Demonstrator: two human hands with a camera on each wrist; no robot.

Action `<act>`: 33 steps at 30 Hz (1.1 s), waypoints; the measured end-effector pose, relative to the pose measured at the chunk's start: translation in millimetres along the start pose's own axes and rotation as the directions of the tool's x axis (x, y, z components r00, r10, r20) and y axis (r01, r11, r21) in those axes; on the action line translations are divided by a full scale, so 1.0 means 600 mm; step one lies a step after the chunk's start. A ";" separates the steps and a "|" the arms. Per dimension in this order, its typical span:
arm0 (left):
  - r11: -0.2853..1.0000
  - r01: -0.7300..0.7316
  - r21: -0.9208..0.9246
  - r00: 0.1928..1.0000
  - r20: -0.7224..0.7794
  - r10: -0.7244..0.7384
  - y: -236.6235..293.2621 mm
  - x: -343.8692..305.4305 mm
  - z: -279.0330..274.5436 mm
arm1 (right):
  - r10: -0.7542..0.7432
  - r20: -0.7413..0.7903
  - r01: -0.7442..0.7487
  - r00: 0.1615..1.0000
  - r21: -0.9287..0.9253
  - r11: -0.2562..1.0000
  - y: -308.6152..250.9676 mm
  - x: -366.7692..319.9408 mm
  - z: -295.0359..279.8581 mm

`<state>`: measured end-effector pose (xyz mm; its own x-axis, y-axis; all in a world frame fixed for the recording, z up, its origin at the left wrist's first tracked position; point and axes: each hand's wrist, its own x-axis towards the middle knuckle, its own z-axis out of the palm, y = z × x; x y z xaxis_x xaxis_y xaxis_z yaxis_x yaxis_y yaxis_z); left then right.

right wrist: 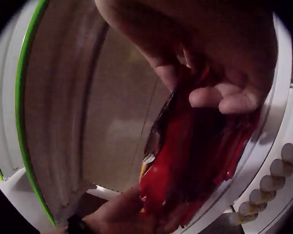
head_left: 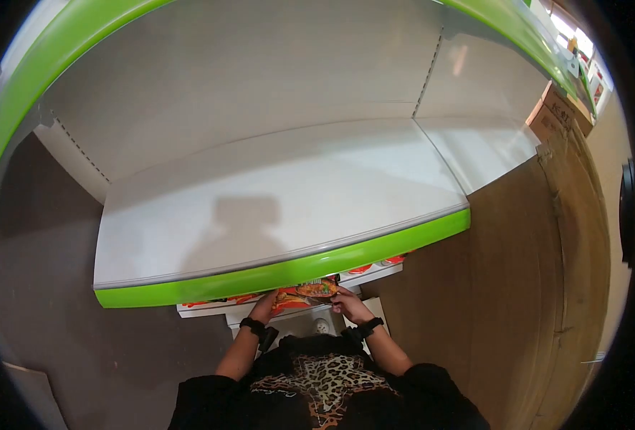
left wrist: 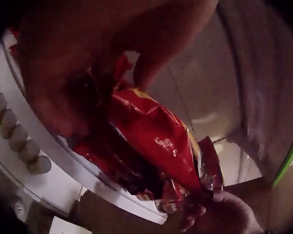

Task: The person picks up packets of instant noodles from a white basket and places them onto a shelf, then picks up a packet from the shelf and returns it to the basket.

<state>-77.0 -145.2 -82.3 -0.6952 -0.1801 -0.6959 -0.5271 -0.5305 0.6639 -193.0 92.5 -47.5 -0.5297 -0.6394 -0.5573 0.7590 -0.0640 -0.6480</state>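
Both hands grip a glossy red food packet with a picture of food on its front, just below the green front edge of the upper shelf. My left hand has one end, fingers curled at the crimped edge. At the opposite end, my right hand pinches the packet between thumb and fingers. In the left wrist view the wrinkled red packet stretches from the left hand down to the right hand. Dark shadow covers part of the packet in the right wrist view.
A white shelf with a green edge strip spans the front above the hands. More red packages lie on the lower shelf beneath it. A row of round-topped items stands lower still. Cardboard is at the right.
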 end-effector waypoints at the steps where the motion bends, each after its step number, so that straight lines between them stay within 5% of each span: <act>1: 0.997 0.021 -0.075 0.998 0.054 -0.017 0.010 -0.016 0.006 | 0.000 0.004 0.000 1.000 -0.007 1.000 0.001 -0.007 -0.001; 3: 0.988 0.041 -0.150 0.994 0.107 -0.025 0.034 -0.053 0.021 | 0.016 0.056 -0.008 0.998 -0.142 0.990 0.005 -0.025 -0.003; 6: 0.991 0.098 -0.086 0.995 0.037 -0.095 0.060 -0.102 0.032 | -0.006 0.115 0.017 0.993 -0.098 0.995 0.003 -0.072 0.025; 9: 0.993 0.118 -0.011 0.980 0.163 -0.114 0.038 -0.104 0.006 | -0.017 0.128 0.030 0.992 -0.099 0.995 0.042 -0.095 0.016; 11: 0.959 -0.187 0.214 0.924 0.369 0.098 -0.018 -0.064 -0.041 | -0.056 0.155 0.070 0.986 -0.087 0.994 0.071 -0.108 0.008; 12: 0.958 -0.183 0.219 0.923 0.373 0.091 -0.016 -0.079 -0.043 | -0.059 0.149 0.071 0.987 -0.081 0.994 0.083 -0.118 0.010; 14: 0.997 -0.038 0.070 0.969 0.248 0.020 0.000 -0.119 -0.031 | -0.088 0.059 0.091 0.994 -0.046 0.995 0.104 -0.144 0.026; 17: 0.989 -0.141 0.048 0.972 0.198 0.129 -0.014 -0.142 -0.034 | -0.178 -0.006 0.178 0.984 0.085 0.980 0.135 -0.172 0.053; 26: 0.983 -0.045 -0.179 0.908 0.404 0.115 -0.048 -0.262 -0.042 | -0.275 -0.287 0.363 0.918 0.324 0.874 0.266 -0.278 0.135; 33: 0.997 0.033 -0.070 0.829 0.559 0.011 -0.108 -0.306 -0.038 | -0.245 -0.507 0.457 0.826 0.349 0.818 0.376 -0.383 0.143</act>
<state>96.1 -97.0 -3.5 -0.8556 0.3080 -0.4159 -0.5145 -0.5930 0.6194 132.3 159.1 -21.1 -0.8157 -0.1241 -0.5650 0.5113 -0.6115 -0.6039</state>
